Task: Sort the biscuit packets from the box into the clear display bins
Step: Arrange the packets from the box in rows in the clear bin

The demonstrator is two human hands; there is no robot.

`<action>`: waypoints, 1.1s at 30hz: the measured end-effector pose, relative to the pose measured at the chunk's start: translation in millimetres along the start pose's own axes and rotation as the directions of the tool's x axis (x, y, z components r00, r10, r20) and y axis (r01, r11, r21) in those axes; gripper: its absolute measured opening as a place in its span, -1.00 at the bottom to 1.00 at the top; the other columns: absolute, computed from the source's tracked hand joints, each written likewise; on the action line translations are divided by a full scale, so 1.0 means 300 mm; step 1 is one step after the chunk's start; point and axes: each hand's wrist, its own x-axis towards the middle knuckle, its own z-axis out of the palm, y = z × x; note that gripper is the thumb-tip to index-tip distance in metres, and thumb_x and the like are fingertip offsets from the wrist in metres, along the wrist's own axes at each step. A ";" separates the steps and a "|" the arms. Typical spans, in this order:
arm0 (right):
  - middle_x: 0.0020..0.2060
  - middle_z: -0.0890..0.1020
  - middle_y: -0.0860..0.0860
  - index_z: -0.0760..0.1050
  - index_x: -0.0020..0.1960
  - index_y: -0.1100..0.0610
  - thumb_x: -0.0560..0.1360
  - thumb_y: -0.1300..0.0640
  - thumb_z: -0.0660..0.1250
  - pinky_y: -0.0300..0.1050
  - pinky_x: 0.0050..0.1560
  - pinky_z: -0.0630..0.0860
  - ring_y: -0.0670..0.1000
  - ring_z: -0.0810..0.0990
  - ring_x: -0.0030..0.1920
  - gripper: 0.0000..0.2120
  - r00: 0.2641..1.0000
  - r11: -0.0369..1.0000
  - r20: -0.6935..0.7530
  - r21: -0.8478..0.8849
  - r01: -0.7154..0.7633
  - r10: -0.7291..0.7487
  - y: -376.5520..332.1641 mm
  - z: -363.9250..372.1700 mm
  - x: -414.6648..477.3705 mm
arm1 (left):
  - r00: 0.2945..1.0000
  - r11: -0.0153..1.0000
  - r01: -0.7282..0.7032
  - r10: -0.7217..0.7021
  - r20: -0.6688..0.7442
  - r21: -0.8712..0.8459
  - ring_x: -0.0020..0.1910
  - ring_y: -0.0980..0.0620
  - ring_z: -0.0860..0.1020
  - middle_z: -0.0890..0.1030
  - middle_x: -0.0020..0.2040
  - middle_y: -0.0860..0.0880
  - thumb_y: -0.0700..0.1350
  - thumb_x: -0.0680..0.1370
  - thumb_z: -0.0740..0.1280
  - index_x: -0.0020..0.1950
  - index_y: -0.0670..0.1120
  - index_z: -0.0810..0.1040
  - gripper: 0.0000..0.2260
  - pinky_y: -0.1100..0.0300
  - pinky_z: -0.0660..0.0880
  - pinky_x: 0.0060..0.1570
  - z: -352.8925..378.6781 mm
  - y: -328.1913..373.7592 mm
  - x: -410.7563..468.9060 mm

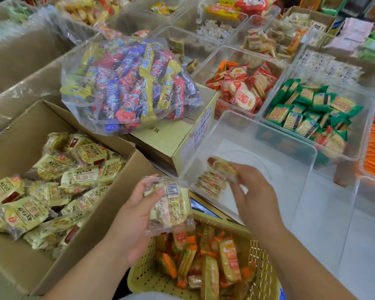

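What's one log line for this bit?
left hand: holds packets | right hand: holds packet at bin | box: well filled

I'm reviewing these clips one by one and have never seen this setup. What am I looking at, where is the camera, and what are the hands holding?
There is no machine here: a person works with bare hands. The single picture comes from a camera worn on the head, looking forward and down. The left hand grips a small stack of yellow biscuit packets. The right hand pinches one more packet at the near corner of a clear bin. To the left stands an open cardboard box full of the same packets. Below the hands is a yellow basket of mixed snacks. Behind lie a big bag of sweets and further bins of red packets and green packets.
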 end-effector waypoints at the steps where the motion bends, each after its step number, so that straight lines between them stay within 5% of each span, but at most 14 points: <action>1: 0.08 0.63 -0.07 0.59 0.31 0.03 0.59 0.18 0.38 -0.19 0.06 0.45 -0.09 0.54 0.02 -0.70 0.998 0.996 0.000 -0.062 -0.063 0.063 0.045 0.000 0.055 | 1.000 0.999 -0.001 0.002 0.008 -0.042 0.09 -0.25 0.71 0.70 0.20 -0.20 -0.06 0.51 0.42 0.22 0.09 0.64 -0.72 -0.05 0.67 -0.22 -0.008 0.003 0.005; 4: 0.05 0.69 0.09 0.63 0.28 0.04 0.60 0.08 0.37 -0.15 -0.07 0.35 0.10 0.56 -0.05 -0.74 0.957 0.946 0.089 -0.203 -0.254 0.276 0.161 0.034 0.214 | 0.999 0.990 0.003 0.003 0.041 -0.144 0.13 -0.28 0.69 0.67 0.24 -0.23 -0.04 0.55 0.34 0.33 0.03 0.59 -0.66 -0.15 0.67 -0.17 -0.031 0.005 0.021; 10: -0.18 0.68 0.02 0.69 0.05 0.05 0.54 -0.09 0.41 -0.08 -0.16 0.50 0.06 0.54 -0.19 -0.76 0.836 0.854 0.248 -0.331 -0.401 0.489 0.258 0.194 0.363 | 0.998 0.979 -0.017 0.031 0.063 -0.205 0.17 -0.28 0.68 0.66 0.27 -0.21 0.03 0.60 0.26 0.25 -0.02 0.62 -0.71 -0.26 0.64 -0.11 -0.067 -0.002 0.039; 14: 0.05 0.65 0.02 0.60 0.25 0.03 0.56 -0.19 0.32 -0.05 0.00 0.51 0.07 0.59 0.03 -0.61 0.755 0.857 0.406 -0.276 -0.436 0.515 0.286 0.278 0.343 | 0.999 0.978 -0.001 0.009 0.038 -0.208 0.21 -0.26 0.66 0.65 0.27 -0.24 0.01 0.60 0.23 0.22 -0.02 0.66 -0.70 -0.19 0.66 -0.06 -0.084 0.006 0.032; 19: 0.32 0.55 0.10 0.41 0.48 0.03 0.58 -0.22 0.28 0.03 0.13 0.51 0.14 0.56 0.19 -0.45 0.744 0.871 0.453 -0.267 -0.412 0.491 0.279 0.281 0.323 | 0.998 0.966 0.006 0.010 0.059 -0.260 0.24 -0.23 0.65 0.65 0.30 -0.21 -0.08 0.61 0.19 0.27 0.04 0.66 -0.67 -0.14 0.67 -0.06 -0.081 0.026 0.018; 22: 0.43 0.48 0.11 0.36 0.52 0.01 0.61 -0.22 0.24 0.11 0.36 0.39 0.19 0.44 0.40 -0.45 0.841 0.903 0.364 -0.311 -0.296 0.401 0.204 0.233 0.300 | 0.998 0.977 -0.056 0.059 0.007 -0.206 0.19 -0.22 0.68 0.67 0.27 -0.19 -0.18 0.67 0.14 0.27 0.08 0.66 -0.65 -0.09 0.67 -0.14 -0.067 0.040 0.010; 26: 0.03 0.66 -0.07 0.58 0.19 -0.14 0.60 -0.27 0.17 -0.14 -0.03 0.48 -0.05 0.61 0.04 -0.66 0.913 0.958 0.333 0.075 -0.276 0.236 -0.005 0.125 0.174 | 0.954 0.953 -0.297 0.299 -0.021 0.066 0.12 -0.10 0.71 0.72 0.18 -0.09 -0.19 0.50 0.42 0.20 0.20 0.70 -0.64 0.06 0.68 -0.08 -0.028 0.058 -0.006; 28: -0.14 0.67 -0.04 0.62 0.08 -0.16 0.51 -0.36 0.15 -0.14 -0.23 0.50 -0.02 0.64 -0.17 -0.59 0.856 0.825 0.457 0.368 -0.428 0.241 -0.116 0.070 0.080 | 0.887 0.843 -0.459 0.451 0.097 0.279 0.17 0.01 0.69 0.73 0.18 0.02 -0.24 0.43 0.51 0.18 0.23 0.71 -0.56 0.16 0.65 0.07 -0.002 0.057 -0.012; 30: -0.11 0.69 0.06 0.65 0.14 -0.10 0.51 -0.39 0.17 -0.11 -0.34 0.53 0.07 0.66 -0.19 -0.51 0.771 0.551 0.596 0.575 -0.605 0.225 -0.187 0.029 0.004 | 0.794 0.601 -0.591 0.553 0.254 0.538 0.25 0.12 0.63 0.69 0.24 0.15 -0.29 0.40 0.49 0.17 0.22 0.72 -0.52 0.23 0.58 0.19 0.030 0.059 -0.009; 33: 0.09 0.69 0.19 0.61 0.28 0.05 0.56 -0.26 0.24 0.01 -0.15 0.63 0.17 0.69 0.00 -0.51 0.703 0.198 0.694 0.676 -0.710 0.156 -0.211 -0.002 -0.071 | 0.670 0.207 -0.701 0.517 0.532 0.682 0.35 0.12 0.55 0.61 0.32 0.20 -0.39 0.31 0.57 0.14 0.13 0.76 -0.46 0.18 0.52 0.29 0.070 0.042 -0.001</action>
